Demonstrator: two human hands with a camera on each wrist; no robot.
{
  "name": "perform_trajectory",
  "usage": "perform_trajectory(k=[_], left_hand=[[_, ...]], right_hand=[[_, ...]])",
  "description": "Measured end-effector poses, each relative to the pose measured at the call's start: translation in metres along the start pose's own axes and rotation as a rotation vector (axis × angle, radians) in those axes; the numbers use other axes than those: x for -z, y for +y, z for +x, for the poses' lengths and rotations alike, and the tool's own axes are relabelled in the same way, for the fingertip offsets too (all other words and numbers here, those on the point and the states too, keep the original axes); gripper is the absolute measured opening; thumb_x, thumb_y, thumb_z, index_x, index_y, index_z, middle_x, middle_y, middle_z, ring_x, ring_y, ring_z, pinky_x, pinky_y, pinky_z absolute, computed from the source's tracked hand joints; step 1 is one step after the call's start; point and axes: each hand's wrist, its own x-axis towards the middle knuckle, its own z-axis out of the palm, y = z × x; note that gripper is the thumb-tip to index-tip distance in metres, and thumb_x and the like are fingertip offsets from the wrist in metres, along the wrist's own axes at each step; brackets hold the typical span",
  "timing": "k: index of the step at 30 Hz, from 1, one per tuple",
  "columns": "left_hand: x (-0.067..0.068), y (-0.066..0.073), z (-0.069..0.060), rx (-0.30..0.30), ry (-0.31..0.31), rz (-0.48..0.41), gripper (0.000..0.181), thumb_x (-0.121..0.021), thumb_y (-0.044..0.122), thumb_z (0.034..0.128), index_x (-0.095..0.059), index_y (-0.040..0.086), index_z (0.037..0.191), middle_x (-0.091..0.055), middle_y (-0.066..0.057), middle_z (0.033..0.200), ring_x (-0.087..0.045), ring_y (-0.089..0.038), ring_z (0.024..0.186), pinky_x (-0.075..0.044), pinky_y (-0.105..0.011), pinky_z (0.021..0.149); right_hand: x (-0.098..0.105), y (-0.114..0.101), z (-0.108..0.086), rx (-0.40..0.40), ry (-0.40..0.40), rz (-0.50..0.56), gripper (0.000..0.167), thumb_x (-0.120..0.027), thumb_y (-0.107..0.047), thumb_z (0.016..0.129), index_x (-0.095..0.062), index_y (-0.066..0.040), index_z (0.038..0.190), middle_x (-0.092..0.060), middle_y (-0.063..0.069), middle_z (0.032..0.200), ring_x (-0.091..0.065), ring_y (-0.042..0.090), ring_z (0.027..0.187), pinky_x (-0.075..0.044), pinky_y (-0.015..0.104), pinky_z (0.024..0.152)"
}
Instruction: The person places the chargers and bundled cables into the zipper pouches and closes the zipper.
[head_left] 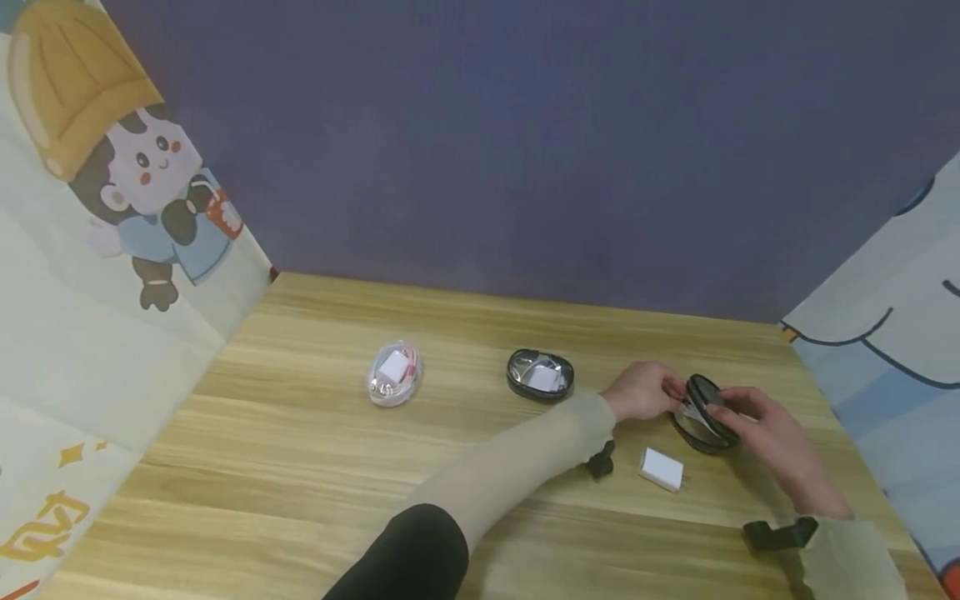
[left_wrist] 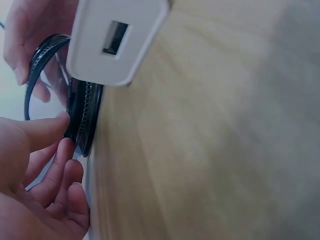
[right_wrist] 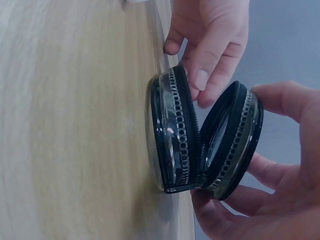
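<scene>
A small oval zip case (head_left: 705,417) with black edges and clear sides stands open on the table's right part. My right hand (head_left: 772,433) grips its raised half, thumb and fingers on either side, as the right wrist view shows. At the rim of the lower half, my left hand (head_left: 643,390) pinches the edge (left_wrist: 75,107) between thumb and forefinger. Something pale shows inside the case, too small to make out. On the wood in front of the case lies a white charger plug (head_left: 662,469), its USB port (left_wrist: 116,37) facing the left wrist camera.
A second black-edged oval case (head_left: 540,375), closed with a white plug and cable inside, lies left of my left hand. Farther left is a clear oval case (head_left: 395,373) holding a white plug and a pinkish cable. A dark panel (head_left: 525,150) rises behind the wooden table (head_left: 262,467).
</scene>
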Motion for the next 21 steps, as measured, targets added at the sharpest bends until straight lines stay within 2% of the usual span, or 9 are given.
perform_trajectory(k=[4, 9, 15, 18, 21], left_hand=[[0.004, -0.004, -0.003, 0.003, 0.001, -0.082, 0.013, -0.078, 0.025, 0.0881, -0.075, 0.025, 0.101, -0.066, 0.021, 0.085, -0.056, 0.008, 0.077, -0.041, -0.007, 0.073], [0.013, -0.007, -0.009, -0.013, -0.029, -0.17, 0.007, -0.074, 0.023, 0.0913, -0.075, 0.021, 0.098, -0.069, 0.016, 0.092, -0.057, 0.004, 0.078, -0.044, -0.01, 0.07], [0.02, -0.009, -0.016, -0.016, -0.046, -0.152, 0.006, -0.074, 0.022, 0.0916, -0.075, 0.022, 0.097, -0.07, 0.015, 0.095, -0.057, 0.002, 0.072, -0.045, -0.011, 0.066], [0.025, -0.006, -0.022, -0.028, -0.062, -0.131, 0.004, -0.073, 0.026, 0.0925, -0.074, 0.024, 0.096, -0.068, 0.017, 0.092, -0.057, 0.003, 0.074, -0.044, -0.011, 0.067], [0.029, -0.001, -0.029, -0.081, -0.1, -0.108, 0.006, -0.071, 0.027, 0.0942, -0.074, 0.024, 0.098, -0.066, 0.019, 0.09, -0.057, 0.004, 0.077, -0.044, -0.011, 0.069]], right_hand=[[-0.001, 0.0, 0.0, 0.011, 0.004, -0.005, 0.067, -0.055, -0.047, 0.1, -0.045, 0.009, 0.135, -0.042, 0.039, 0.14, -0.041, 0.055, 0.123, -0.04, 0.064, 0.09], [-0.002, 0.001, -0.001, 0.03, 0.01, -0.022, 0.058, -0.059, -0.046, 0.098, -0.051, 0.006, 0.123, -0.041, 0.037, 0.142, -0.041, 0.056, 0.124, -0.038, 0.066, 0.092], [-0.006, 0.003, 0.001, 0.079, 0.014, -0.181, 0.055, -0.064, -0.049, 0.095, -0.054, 0.0, 0.118, -0.045, 0.035, 0.14, -0.049, 0.057, 0.117, -0.044, 0.065, 0.086], [-0.007, 0.004, 0.002, 0.09, 0.012, -0.221, 0.057, -0.063, -0.05, 0.095, -0.054, 0.001, 0.12, -0.048, 0.036, 0.137, -0.05, 0.057, 0.114, -0.045, 0.065, 0.084], [-0.007, 0.003, 0.003, 0.09, 0.012, -0.227, 0.063, -0.063, -0.051, 0.094, -0.052, 0.003, 0.124, -0.049, 0.036, 0.135, -0.049, 0.058, 0.114, -0.045, 0.066, 0.083]])
